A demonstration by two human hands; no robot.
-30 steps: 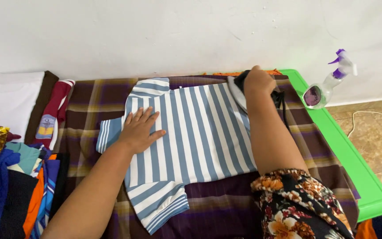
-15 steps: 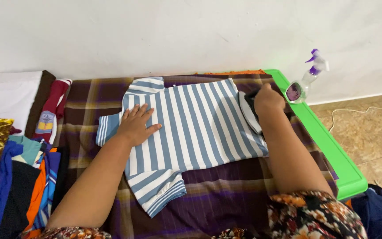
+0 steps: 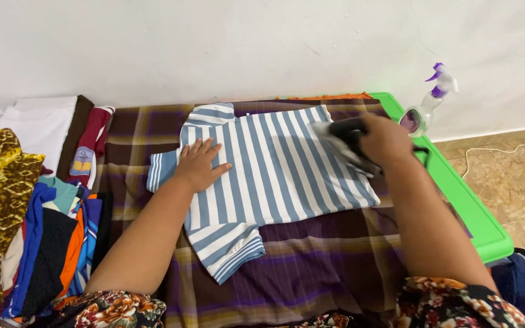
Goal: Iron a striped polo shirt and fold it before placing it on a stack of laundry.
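Shirt under the iron

Shirt (image 3: 268, 176) with blue and white stripes lies flat in the middle of the frame. It rests on a purple check cloth (image 3: 311, 267) that covers the low board. One sleeve points to the lower middle of the frame. The other sleeve points to the left, just beside the left hand.

Left hand (image 3: 200, 165) lies flat on the shirt, near the collar end. Its fingers are open and spread out, and they press down on the stripes. They grip nothing.

Right hand (image 3: 385, 141) is at the right side of the shirt. Its fingers are closed around the dark handle of the iron (image 3: 343, 141). The iron looks blurry. It sits over the right edge of the shirt, but I cannot tell if its flat side touches the cloth.

A green tray (image 3: 469, 212) edge shows along the right side, under the check cloth. A spray bottle (image 3: 425, 108) with a purple top stands at the upper right, near the white wall (image 3: 214, 42). It is close to the iron hand but not touching it.

A pile of clothes (image 3: 25, 231) in many colours lies at the left of the frame. A white cord (image 3: 505, 150) lies on the brown floor at the right.
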